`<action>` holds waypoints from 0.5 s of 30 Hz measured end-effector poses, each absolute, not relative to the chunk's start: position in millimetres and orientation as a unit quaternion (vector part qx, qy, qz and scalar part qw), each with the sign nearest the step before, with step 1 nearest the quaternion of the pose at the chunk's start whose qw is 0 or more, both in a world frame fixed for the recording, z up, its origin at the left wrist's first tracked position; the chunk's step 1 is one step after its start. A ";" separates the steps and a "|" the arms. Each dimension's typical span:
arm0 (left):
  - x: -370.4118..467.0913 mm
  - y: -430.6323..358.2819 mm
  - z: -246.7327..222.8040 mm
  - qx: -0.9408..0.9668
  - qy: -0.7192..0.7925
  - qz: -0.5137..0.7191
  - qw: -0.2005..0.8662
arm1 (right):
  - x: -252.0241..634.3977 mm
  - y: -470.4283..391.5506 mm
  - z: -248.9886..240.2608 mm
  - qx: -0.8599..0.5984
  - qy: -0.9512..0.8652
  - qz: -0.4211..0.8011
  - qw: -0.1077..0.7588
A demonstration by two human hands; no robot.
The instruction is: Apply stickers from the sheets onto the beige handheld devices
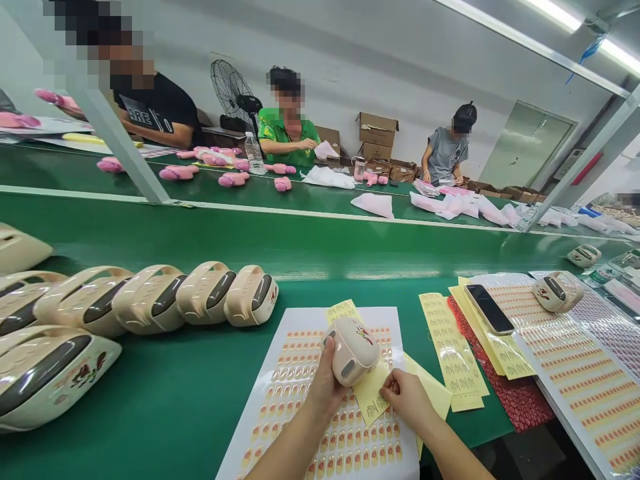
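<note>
My left hand [327, 380] is wrapped round a small cream plastic device [353, 350] with rounded corners, a printed motif on top and a small dark oval on the near end. It holds the device tilted above a white sheet of small oval stickers [285, 407]. Beside and partly beneath the device lies a yellow label sheet [373, 397] with lines of black print. The fingers of my right hand [407, 397] are pinched together at that sheet's right edge. Whether a single label is between the fingertips is too small to tell.
Several cream devices [147, 303] with handles stand in a row at the left. To the right lie more yellow label sheets [450, 347], a phone [490, 309] and another sticker sheet [575, 360] bearing a device. Behind the green belt [250, 237], co-workers handle pink items.
</note>
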State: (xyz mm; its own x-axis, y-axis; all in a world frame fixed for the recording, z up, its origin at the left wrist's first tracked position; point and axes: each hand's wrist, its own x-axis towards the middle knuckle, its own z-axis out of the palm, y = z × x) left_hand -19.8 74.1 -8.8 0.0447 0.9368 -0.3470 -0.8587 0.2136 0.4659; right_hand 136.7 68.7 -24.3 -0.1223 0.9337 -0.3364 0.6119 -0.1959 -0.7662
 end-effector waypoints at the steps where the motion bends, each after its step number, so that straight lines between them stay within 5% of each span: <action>1: -19.4 73.6 -9.3 0.068 0.299 0.624 0.719 | 136.5 68.1 -24.3 -0.637 -0.610 0.434 0.183; 9: -15.1 71.5 -3.2 0.097 0.301 0.632 0.708 | 161.8 65.1 7.5 -0.555 -0.609 0.549 0.140; 15: -13.5 71.5 4.0 0.122 0.291 0.625 0.714 | 148.9 73.1 5.9 -0.614 -0.631 0.450 0.149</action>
